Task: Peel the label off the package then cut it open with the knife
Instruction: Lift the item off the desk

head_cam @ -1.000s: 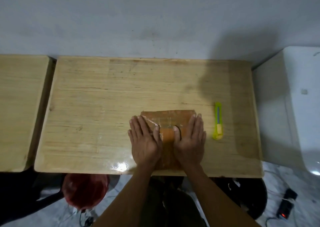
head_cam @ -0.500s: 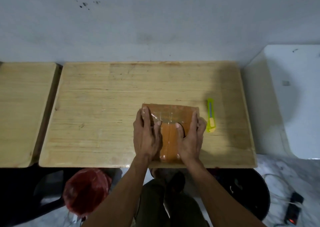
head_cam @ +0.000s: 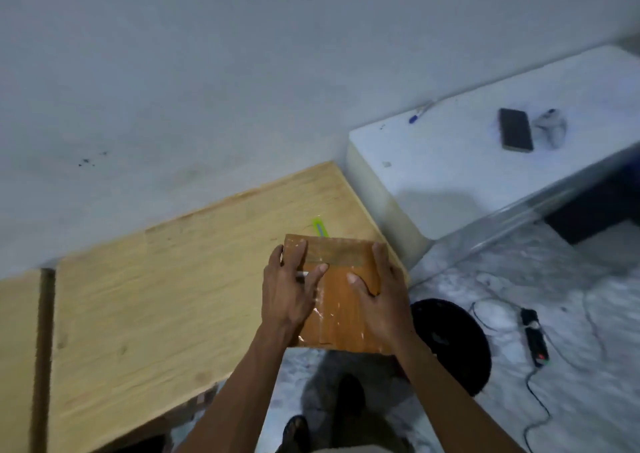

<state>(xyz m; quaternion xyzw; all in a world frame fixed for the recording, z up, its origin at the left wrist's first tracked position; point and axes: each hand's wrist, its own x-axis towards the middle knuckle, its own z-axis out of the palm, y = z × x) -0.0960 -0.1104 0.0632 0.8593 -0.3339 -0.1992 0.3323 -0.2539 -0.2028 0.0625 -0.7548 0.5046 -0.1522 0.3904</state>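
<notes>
Both my hands hold a flat brown package (head_cam: 341,317) crossed with clear tape, at the right front corner of the wooden table (head_cam: 166,279); its near end juts out past the table edge. My left hand (head_cam: 289,296) grips its left side, fingers and thumb on top. My right hand (head_cam: 381,300) grips the right side, its thumb lying on the top face. A yellow-green utility knife (head_cam: 320,227) lies on the table just beyond the package, which hides its near end. No separate label can be made out.
A white block (head_cam: 450,175) stands right of the table with a black phone (head_cam: 516,134) and a pen (head_cam: 419,112) on it. A black round stool (head_cam: 453,345) and a power strip (head_cam: 535,337) sit on the floor. A second wooden table (head_cam: 17,348) adjoins at left.
The view has swung right and tilted. My hands went from lying flat on the package to gripping its sides, and the package now reaches over the table's front edge.
</notes>
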